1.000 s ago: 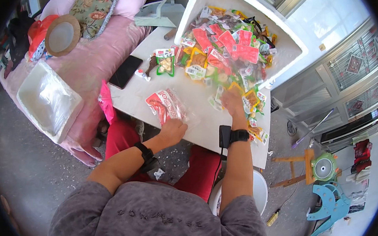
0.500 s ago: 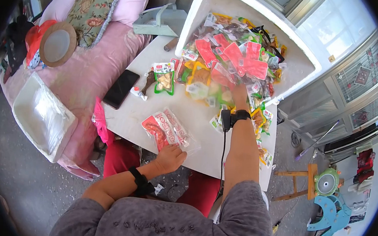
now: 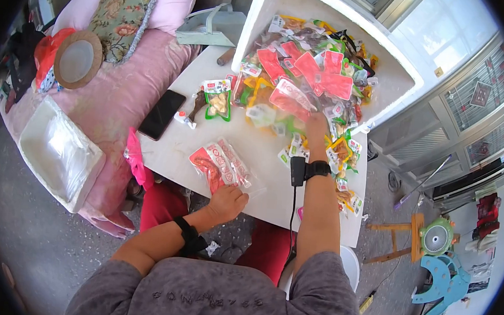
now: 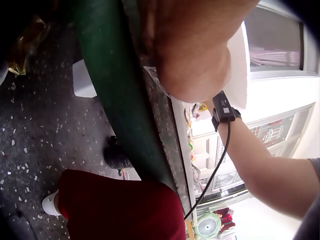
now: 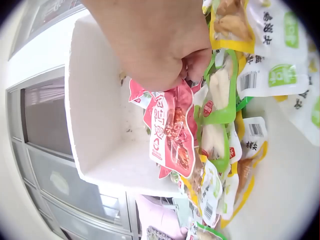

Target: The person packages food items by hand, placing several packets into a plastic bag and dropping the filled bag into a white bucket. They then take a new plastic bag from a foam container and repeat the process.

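In the head view my left hand (image 3: 227, 204) holds the open end of a clear plastic bag (image 3: 250, 182) at the table's front edge. Red-and-white snack packets (image 3: 216, 163) lie inside that bag. My right hand (image 3: 318, 132) reaches to the near side of the heap of snack packets. From the right wrist view, curled fingers of this hand (image 5: 160, 45) pinch the end of a red snack packet (image 5: 175, 127) with white lettering. Green-edged packets (image 5: 220, 92) lie right beside it. The left wrist view shows mostly the back of my left hand (image 4: 192, 55); its fingertips are hidden.
A white foam box (image 3: 390, 62) lies on its side, packets spilling onto the white table (image 3: 270, 153). More yellow-edged packets (image 3: 344, 156) line the right side. Left of the bag are a black phone (image 3: 162, 115) and a green-edged packet (image 3: 216, 98). A cable hangs from my right wrist.
My right hand has gone from the near right part of the heap farther in, to a red packet, which it now grips. My left hand stays at the bag.
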A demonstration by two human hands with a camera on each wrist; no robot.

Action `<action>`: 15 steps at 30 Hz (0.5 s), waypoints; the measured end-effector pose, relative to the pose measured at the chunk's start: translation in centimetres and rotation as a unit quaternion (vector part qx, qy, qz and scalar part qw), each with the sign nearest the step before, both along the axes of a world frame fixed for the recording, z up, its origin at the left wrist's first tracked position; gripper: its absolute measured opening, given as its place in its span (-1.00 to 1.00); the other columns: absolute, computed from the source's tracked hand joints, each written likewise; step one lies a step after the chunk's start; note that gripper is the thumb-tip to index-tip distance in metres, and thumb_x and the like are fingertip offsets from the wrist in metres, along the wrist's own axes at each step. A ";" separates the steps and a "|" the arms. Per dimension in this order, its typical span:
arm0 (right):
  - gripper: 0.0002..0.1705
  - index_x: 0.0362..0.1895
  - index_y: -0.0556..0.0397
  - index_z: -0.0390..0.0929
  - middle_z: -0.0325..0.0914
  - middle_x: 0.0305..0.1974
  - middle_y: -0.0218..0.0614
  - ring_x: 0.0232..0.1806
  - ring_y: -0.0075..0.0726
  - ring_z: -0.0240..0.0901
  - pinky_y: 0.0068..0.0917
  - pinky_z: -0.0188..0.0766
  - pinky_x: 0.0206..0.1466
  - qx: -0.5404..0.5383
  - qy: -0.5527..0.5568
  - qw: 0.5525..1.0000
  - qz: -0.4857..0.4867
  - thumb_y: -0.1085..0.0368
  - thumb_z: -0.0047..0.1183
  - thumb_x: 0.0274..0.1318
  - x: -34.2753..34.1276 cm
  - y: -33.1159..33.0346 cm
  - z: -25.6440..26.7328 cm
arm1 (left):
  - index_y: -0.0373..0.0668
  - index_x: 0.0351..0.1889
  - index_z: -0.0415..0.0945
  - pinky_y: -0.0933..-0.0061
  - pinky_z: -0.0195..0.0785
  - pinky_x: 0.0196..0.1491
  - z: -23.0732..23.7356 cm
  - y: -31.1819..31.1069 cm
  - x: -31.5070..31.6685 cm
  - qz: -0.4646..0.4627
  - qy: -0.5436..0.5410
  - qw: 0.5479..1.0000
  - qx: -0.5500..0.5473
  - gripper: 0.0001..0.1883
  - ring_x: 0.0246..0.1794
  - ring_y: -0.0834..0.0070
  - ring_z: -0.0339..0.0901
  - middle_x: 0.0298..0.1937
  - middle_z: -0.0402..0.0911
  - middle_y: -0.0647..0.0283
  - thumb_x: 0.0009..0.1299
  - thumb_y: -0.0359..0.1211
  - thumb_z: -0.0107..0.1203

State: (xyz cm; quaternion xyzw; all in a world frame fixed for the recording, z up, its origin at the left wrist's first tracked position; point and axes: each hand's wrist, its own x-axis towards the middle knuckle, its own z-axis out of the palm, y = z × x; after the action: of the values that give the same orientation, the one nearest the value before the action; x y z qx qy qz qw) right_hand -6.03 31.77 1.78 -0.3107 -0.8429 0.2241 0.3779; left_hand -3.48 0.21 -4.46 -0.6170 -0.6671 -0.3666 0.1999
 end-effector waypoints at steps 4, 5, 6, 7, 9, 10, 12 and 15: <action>-0.91 -0.56 0.19 0.37 0.37 -0.61 -0.14 -0.55 -0.18 0.31 -0.42 0.24 -0.44 0.021 0.069 0.997 0.015 0.42 -0.14 -0.25 4.8 -4.9 0.3 | -0.17 -0.59 0.30 0.37 0.17 -0.55 -0.3 0.2 0.0 -0.001 -0.017 1.000 -0.006 -0.90 -0.63 0.35 0.30 -0.67 0.25 0.26 -0.10 -0.43 -0.06; -0.92 -0.57 0.19 0.37 0.37 -0.61 -0.16 -0.57 -0.23 0.30 -0.44 0.23 -0.46 -0.002 0.079 0.997 0.021 0.43 -0.13 -0.26 6.2 -6.2 0.5 | -0.17 -0.59 0.30 0.35 0.17 -0.55 -0.5 0.4 0.0 0.003 -0.025 1.000 -0.010 -0.91 -0.63 0.33 0.30 -0.66 0.26 0.25 -0.10 -0.43 -0.06; -0.92 -0.57 0.19 0.37 0.36 -0.61 -0.17 -0.58 -0.27 0.30 -0.47 0.23 -0.47 -0.026 0.088 0.995 0.027 0.43 -0.12 -0.27 7.8 -7.8 0.7 | -0.17 -0.60 0.30 0.34 0.17 -0.55 -0.7 0.4 0.2 0.006 -0.034 0.999 -0.017 -0.91 -0.63 0.31 0.30 -0.66 0.27 0.23 -0.10 -0.43 -0.07; -0.93 -0.57 0.19 0.37 0.36 -0.62 -0.18 -0.59 -0.30 0.29 -0.48 0.22 -0.47 -0.043 0.089 0.995 0.028 0.44 -0.12 -0.27 9.3 -9.2 0.7 | -0.17 -0.60 0.29 0.31 0.17 -0.55 -0.8 0.4 0.3 0.015 -0.045 0.998 -0.028 -0.92 -0.63 0.29 0.30 -0.65 0.28 0.21 -0.08 -0.44 -0.07; -0.94 -0.58 0.19 0.37 0.34 -0.63 -0.21 -0.60 -0.37 0.27 -0.51 0.21 -0.49 -0.073 0.095 0.992 0.030 0.45 -0.11 -0.28 12.0 -11.5 0.5 | -0.18 -0.60 0.29 0.26 0.17 -0.53 -0.7 0.5 0.4 0.034 -0.063 0.996 -0.049 -0.94 -0.61 0.25 0.32 -0.62 0.31 0.17 -0.05 -0.45 -0.09; -0.94 -0.59 0.19 0.36 0.34 -0.63 -0.20 -0.60 -0.36 0.27 -0.50 0.21 -0.49 -0.064 0.092 0.993 0.029 0.45 -0.12 -0.28 13.2 -12.6 0.3 | -0.20 -0.53 0.30 0.28 0.19 -0.51 -0.5 0.5 0.6 0.042 -0.102 0.992 -0.063 -0.91 -0.59 0.24 0.34 -0.59 0.34 0.15 -0.03 -0.45 -0.09; -0.94 -0.59 0.19 0.36 0.34 -0.64 -0.20 -0.60 -0.33 0.27 -0.48 0.20 -0.50 -0.044 0.087 0.995 0.029 0.45 -0.13 -0.28 15.2 -14.3 -0.1 | -0.25 -0.40 0.33 0.32 0.23 -0.45 0.0 0.6 0.6 0.062 -0.177 0.978 -0.088 -0.84 -0.53 0.23 0.38 -0.54 0.39 0.13 0.03 -0.46 -0.08; -0.94 -0.59 0.18 0.36 0.33 -0.64 -0.16 -0.58 -0.21 0.28 -0.40 0.21 -0.48 -0.023 0.063 0.997 0.037 0.47 -0.15 -0.29 17.7 -15.8 -1.1 | -0.27 -0.19 0.28 0.41 0.25 -0.40 0.5 0.8 0.5 0.066 -0.337 0.939 -0.017 -0.71 -0.51 0.31 0.40 -0.50 0.41 0.14 0.09 -0.44 -0.09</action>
State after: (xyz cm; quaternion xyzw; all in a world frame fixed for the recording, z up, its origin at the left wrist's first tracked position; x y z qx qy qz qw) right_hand 11.66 16.01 0.68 -0.2737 -0.8230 0.2763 0.4141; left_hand -2.93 0.99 -3.92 -0.4153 -0.7409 -0.5274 -0.0235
